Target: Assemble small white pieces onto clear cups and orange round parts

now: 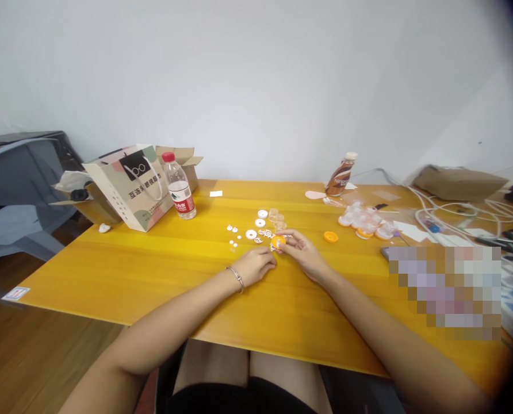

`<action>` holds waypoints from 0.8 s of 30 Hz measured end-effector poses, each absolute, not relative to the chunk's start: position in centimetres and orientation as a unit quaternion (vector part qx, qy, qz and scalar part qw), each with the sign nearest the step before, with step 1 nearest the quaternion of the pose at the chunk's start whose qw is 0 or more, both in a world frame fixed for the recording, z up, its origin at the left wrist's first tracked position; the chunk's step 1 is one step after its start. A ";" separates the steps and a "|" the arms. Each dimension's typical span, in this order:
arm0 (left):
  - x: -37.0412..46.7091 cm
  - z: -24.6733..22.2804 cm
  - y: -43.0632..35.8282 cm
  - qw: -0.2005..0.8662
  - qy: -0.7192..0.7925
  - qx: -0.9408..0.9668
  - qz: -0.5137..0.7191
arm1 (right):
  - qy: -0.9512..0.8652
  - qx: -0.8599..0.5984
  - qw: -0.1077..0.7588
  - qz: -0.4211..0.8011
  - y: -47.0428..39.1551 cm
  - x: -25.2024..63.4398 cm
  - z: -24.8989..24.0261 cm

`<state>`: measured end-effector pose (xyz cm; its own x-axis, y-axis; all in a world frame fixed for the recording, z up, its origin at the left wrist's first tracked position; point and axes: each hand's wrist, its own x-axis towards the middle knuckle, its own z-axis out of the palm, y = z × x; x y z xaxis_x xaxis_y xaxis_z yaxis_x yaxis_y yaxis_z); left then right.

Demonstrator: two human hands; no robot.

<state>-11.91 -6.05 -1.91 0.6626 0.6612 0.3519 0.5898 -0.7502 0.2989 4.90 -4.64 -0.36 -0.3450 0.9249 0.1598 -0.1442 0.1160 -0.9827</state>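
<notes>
Between the fingers of my right hand (302, 253) is a small round orange disc (278, 242), held just above the table. My left hand (257, 267) rests by it with curled fingers; whether they pinch a small part is too small to make out. Just beyond the hands lie white rings (251, 234), small white wheel-shaped pieces (268, 233) and clear plastic cups (279, 223). Tiny white pieces (235, 245) are scattered left of them. Another orange disc (330, 236) with a raised rim lies flat to the right of my right hand.
A water bottle (182, 192), a paper bag (131, 190) and cardboard boxes (187, 161) stand at the left. On the right are a brown drink bottle (341, 177), a cluster of clear-and-orange pieces (364, 219), white cables (437, 210) and a blurred-out flat object (455, 287).
</notes>
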 end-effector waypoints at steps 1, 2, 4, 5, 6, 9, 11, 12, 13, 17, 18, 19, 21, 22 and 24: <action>-11.9 -1.8 -6.0 0.059 0.341 0.915 0.208 | -0.585 -0.333 0.462 0.577 -4.7 4.9 -0.4; -11.9 -1.8 -6.1 0.037 0.339 0.921 0.191 | -0.585 -0.334 0.459 0.579 -4.7 4.8 -0.4; -11.9 -1.6 -6.1 -0.005 0.337 0.929 0.156 | -0.584 -0.336 0.457 0.581 -4.7 4.8 -0.5; -12.0 -1.5 -6.1 -0.023 0.336 0.931 0.141 | -0.582 -0.337 0.457 0.583 -4.7 4.8 -0.5; -12.0 -1.4 -6.1 -0.035 0.334 0.933 0.129 | -0.579 -0.337 0.458 0.585 -4.7 4.8 -0.5; -12.3 -1.3 -6.1 -0.037 0.325 0.936 0.127 | -0.570 -0.338 0.461 0.591 -4.7 4.8 -0.5; -12.6 -1.3 -6.0 -0.004 0.315 0.937 0.151 | -0.569 -0.341 0.459 0.591 -4.6 4.8 -0.5; -12.7 -1.3 -5.9 0.020 0.311 0.935 0.166 | -0.569 -0.342 0.458 0.591 -4.6 4.8 -0.6; -12.8 -1.3 -5.8 0.046 0.310 0.932 0.181 | -0.570 -0.343 0.458 0.590 -4.6 4.8 -0.6; -12.8 -1.4 -5.4 0.130 0.338 0.905 0.225 | -0.569 -0.343 0.455 0.593 -4.5 4.8 -0.8; -12.8 -1.4 -5.3 0.139 0.347 0.899 0.229 | -0.567 -0.342 0.454 0.596 -4.5 4.8 -0.8; -12.7 -1.4 -5.3 0.144 0.354 0.895 0.231 | -0.565 -0.343 0.455 0.597 -4.5 4.7 -0.8; -12.7 -1.5 -5.2 0.134 0.359 0.895 0.230 | -0.563 -0.346 0.455 0.597 -4.6 4.6 -0.7; -12.7 -1.5 -5.1 0.120 0.357 0.898 0.226 | -0.563 -0.348 0.453 0.597 -4.6 4.6 -0.7; -12.7 -1.6 -5.1 0.078 0.355 0.908 0.208 | -0.567 -0.348 0.447 0.598 -4.6 4.5 -0.7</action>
